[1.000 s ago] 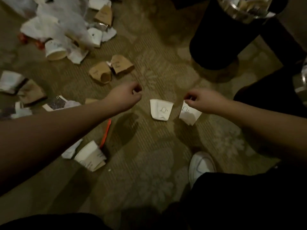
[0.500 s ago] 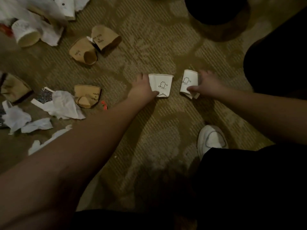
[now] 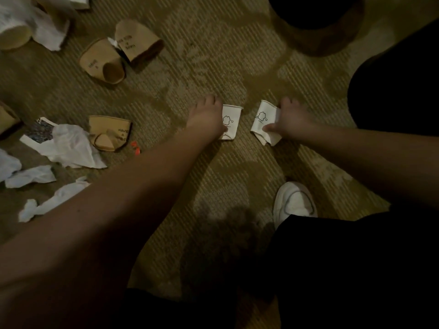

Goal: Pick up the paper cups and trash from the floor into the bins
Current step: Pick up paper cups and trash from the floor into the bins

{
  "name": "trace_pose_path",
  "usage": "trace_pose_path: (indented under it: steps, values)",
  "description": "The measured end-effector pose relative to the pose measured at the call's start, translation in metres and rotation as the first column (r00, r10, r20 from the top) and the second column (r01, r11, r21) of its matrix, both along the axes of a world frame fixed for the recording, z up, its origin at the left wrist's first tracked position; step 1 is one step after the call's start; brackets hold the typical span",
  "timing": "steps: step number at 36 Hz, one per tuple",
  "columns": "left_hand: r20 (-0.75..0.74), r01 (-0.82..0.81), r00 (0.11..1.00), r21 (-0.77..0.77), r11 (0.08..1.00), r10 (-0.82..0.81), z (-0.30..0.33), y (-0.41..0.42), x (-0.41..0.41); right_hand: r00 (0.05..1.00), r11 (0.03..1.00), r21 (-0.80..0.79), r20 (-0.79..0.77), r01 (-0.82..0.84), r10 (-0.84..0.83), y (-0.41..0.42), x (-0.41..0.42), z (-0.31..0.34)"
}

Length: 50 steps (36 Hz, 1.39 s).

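Observation:
Two flattened white paper cups with small black drawings lie on the patterned carpet at centre. My left hand point(image 3: 206, 119) grips the left white cup point(image 3: 231, 122) by its left side, thumb across its lower edge. My right hand point(image 3: 288, 121) pinches the right white cup point(image 3: 263, 123), thumb on its front and fingers behind its right edge. Three crushed brown cups lie to the left: one point(image 3: 102, 63) beside another point(image 3: 137, 42) at upper left, a third point(image 3: 109, 132) at mid left.
A black bin's base point(image 3: 316, 13) shows at the top right. White crumpled paper point(image 3: 71, 148) and tissue scraps point(image 3: 31, 176) are strewn along the left edge, with a small orange piece point(image 3: 135, 148). My white shoe point(image 3: 294, 201) and dark trouser leg are at lower right.
Both hands came down onto the two white cups and took hold of them. The view dipped lower toward the floor, so the bin slid mostly out of the top.

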State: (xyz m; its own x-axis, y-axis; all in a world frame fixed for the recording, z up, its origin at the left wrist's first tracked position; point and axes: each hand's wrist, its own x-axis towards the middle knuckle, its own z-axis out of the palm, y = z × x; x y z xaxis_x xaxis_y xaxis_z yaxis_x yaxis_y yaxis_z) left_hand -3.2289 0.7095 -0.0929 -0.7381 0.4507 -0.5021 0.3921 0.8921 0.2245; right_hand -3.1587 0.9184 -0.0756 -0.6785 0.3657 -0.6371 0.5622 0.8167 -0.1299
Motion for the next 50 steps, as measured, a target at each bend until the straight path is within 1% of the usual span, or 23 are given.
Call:
trace_pose_path:
  steps: [3, 5, 8, 11, 13, 15, 17, 19, 22, 25, 28, 31, 33, 35, 37, 39, 41, 43, 46, 47, 49, 50]
  values:
    - [-0.046, 0.024, 0.999, -0.022, 0.999, -0.025, 0.001, 0.002, 0.002, 0.995, 0.991, -0.096, -0.033, 0.095, -0.099, 0.002, 0.004, -0.003]
    - [-0.044, 0.013, 0.999, -0.046, 0.999, -0.015, 0.002, 0.001, 0.003, 0.987, 0.98, -0.132, -0.043, 0.148, -0.154, 0.003, 0.008, -0.004]
    - [-0.024, -0.041, 0.999, -0.084, 0.996, 0.039, 0.001, -0.002, 0.006, 0.98, 0.972, -0.141, -0.03, 0.19, -0.196, 0.002, 0.012, -0.005]
    - [0.007, -0.124, 0.992, -0.065, 0.99, 0.125, 0.004, -0.01, 0.008, 0.978, 0.969, -0.142, -0.035, 0.201, -0.208, -0.002, 0.012, -0.002]
    - [0.067, -0.157, 0.985, -0.016, 0.987, 0.158, 0.008, -0.016, 0.006, 0.983, 0.976, -0.131, -0.041, 0.174, -0.181, -0.004, 0.011, 0.003]
    - [0.167, -0.212, 0.966, 0.06, 0.976, 0.199, 0.016, -0.025, 0.004, 0.987, 0.982, -0.126, -0.051, 0.143, -0.151, -0.007, 0.009, 0.009]
    - [0.299, -0.323, 0.914, 0.121, 0.939, 0.276, 0.029, -0.038, 0.003, 0.991, 0.986, -0.129, -0.059, 0.109, -0.118, -0.013, 0.006, 0.018]
    - [0.381, -0.395, 0.868, 0.139, 0.908, 0.319, 0.043, -0.054, 0.002, 0.994, 0.985, -0.157, -0.069, 0.072, -0.083, -0.024, 0.001, 0.029]
    - [0.415, -0.466, 0.831, 0.158, 0.871, 0.369, 0.066, -0.081, 0.003, 0.994, 0.957, -0.289, -0.104, 0.003, -0.034, -0.052, -0.009, 0.044]
    - [0.437, -0.566, 0.776, 0.165, 0.808, 0.455, 0.091, -0.114, 0.003, 0.989, 0.913, -0.389, -0.132, -0.118, 0.072, -0.09, -0.023, 0.062]
    - [0.447, -0.652, 0.718, 0.165, 0.74, 0.533, 0.118, -0.159, 0.008, 0.963, 0.874, -0.408, -0.161, -0.263, 0.215, -0.131, -0.041, 0.082]
    - [0.425, -0.693, 0.689, 0.151, 0.705, 0.586, 0.141, -0.211, 0.027, 0.921, 0.805, -0.448, -0.173, -0.389, 0.349, -0.169, -0.056, 0.099]
    - [0.417, -0.74, 0.641, 0.115, 0.663, 0.644, 0.147, -0.247, 0.045, 0.869, 0.76, -0.427, -0.17, -0.49, 0.465, -0.191, -0.061, 0.108]
    - [0.415, -0.79, 0.577, 0.068, 0.609, 0.703, 0.15, -0.282, 0.067, 0.779, 0.696, -0.372, -0.142, -0.614, 0.611, -0.212, -0.064, 0.113]
    - [0.441, -0.845, 0.49, 0.031, 0.533, 0.752, 0.149, -0.31, 0.09, 0.671, 0.62, -0.316, -0.082, -0.718, 0.737, -0.233, -0.064, 0.116]
    - [0.471, -0.883, 0.41, -0.009, 0.469, 0.781, 0.144, -0.331, 0.115, 0.562, 0.538, -0.272, -0.013, -0.798, 0.827, -0.25, -0.063, 0.116]
    - [0.478, -0.885, 0.383, -0.057, 0.463, 0.79, 0.133, -0.343, 0.139, 0.423, 0.426, -0.268, 0.072, -0.864, 0.903, -0.264, -0.061, 0.115]
    - [0.467, -0.855, 0.423, -0.079, 0.513, 0.776, 0.118, -0.347, 0.155, 0.27, 0.302, -0.29, 0.146, -0.908, 0.952, -0.276, -0.059, 0.109]
    - [0.448, -0.807, 0.518, -0.026, 0.59, 0.729, 0.096, -0.34, 0.162, 0.028, 0.077, -0.235, 0.206, -0.969, 0.978, -0.289, -0.057, 0.094]
    - [0.424, -0.779, 0.568, -0.002, 0.627, 0.706, 0.088, -0.337, 0.16, -0.017, 0.036, -0.228, 0.223, -0.973, 0.975, -0.293, -0.056, 0.09]
    - [0.367, -0.715, 0.662, 0.047, 0.698, 0.654, 0.071, -0.329, 0.155, -0.045, 0.011, -0.232, 0.232, -0.973, 0.972, -0.3, -0.055, 0.084]
    - [0.349, -0.692, 0.691, 0.065, 0.719, 0.633, 0.063, -0.325, 0.152, -0.048, 0.007, -0.239, 0.226, -0.971, 0.973, -0.302, -0.054, 0.081]
